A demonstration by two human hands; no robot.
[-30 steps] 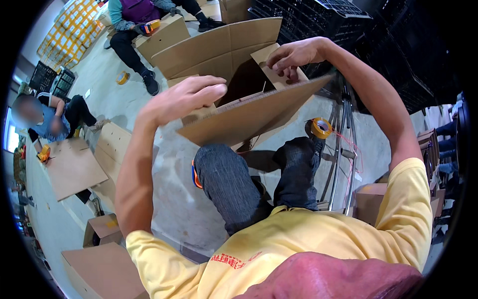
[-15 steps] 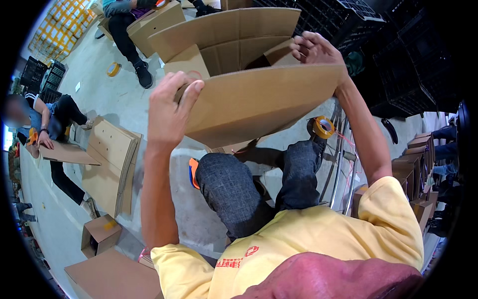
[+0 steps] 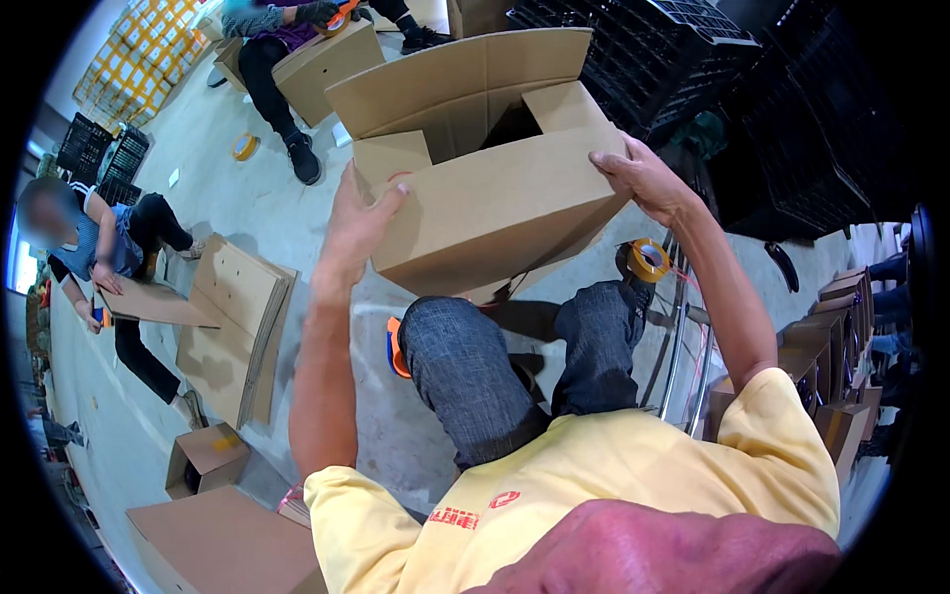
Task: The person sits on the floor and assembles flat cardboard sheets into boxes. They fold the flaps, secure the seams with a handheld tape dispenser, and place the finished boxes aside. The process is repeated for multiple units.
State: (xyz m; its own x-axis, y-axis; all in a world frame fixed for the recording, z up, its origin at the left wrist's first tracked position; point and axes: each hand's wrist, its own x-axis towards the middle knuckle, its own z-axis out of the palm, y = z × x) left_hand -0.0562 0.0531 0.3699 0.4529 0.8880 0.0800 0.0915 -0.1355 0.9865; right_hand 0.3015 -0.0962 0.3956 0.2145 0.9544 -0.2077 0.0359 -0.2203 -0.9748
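Note:
I hold a brown cardboard box (image 3: 495, 188) in the air above my knees, its top flaps standing open. My left hand (image 3: 358, 223) grips the box's left corner, fingers over the edge. My right hand (image 3: 643, 178) grips its right corner. The box is squared up, with its near wall facing me. An orange tape dispenser (image 3: 395, 346) lies on the floor beside my left knee. A roll of yellowish tape (image 3: 648, 259) sits by my right knee.
A stack of flat cardboard sheets (image 3: 233, 327) lies on the concrete floor to my left. A seated person (image 3: 109, 257) handles cardboard at far left; another person (image 3: 287, 40) works on a box at the top. Black crates (image 3: 693, 59) stand at upper right. Small boxes (image 3: 203, 460) lie at lower left.
The flat, folded cardboard has been opened out into a box shape. My hands moved apart to its two corners and lowered slightly.

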